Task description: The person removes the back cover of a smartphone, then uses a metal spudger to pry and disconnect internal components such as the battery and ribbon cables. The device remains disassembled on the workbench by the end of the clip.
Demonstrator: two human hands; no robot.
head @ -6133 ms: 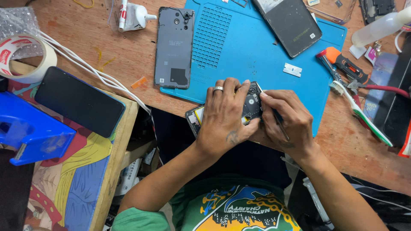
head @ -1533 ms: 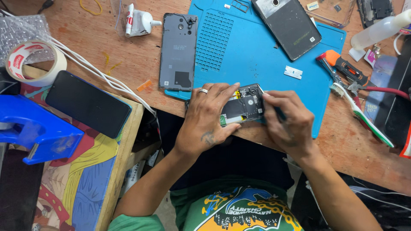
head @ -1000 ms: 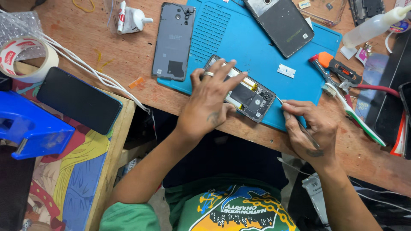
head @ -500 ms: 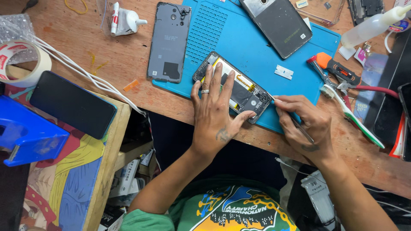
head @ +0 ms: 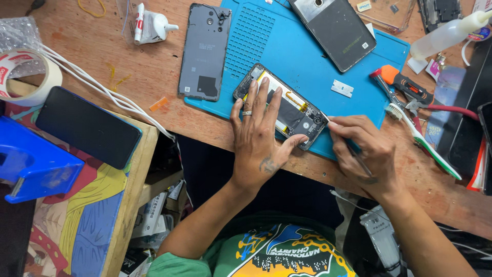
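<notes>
Two hands at one opened phone lying on the blue mat: left hand flat, fingers spread, pinning it; right hand fingers pinching a thin tool at its lower corner; step judged prying or unscrewing, needing steady pressure.

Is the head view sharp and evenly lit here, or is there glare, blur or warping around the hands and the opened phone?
Head view: evenly lit, soft shadows only; left hand, right hand and opened phone look sharp, no motion blur; faint sheen on the blue mat, no harsh glare; the table edges bow slightly, as with a wide lens.
</notes>
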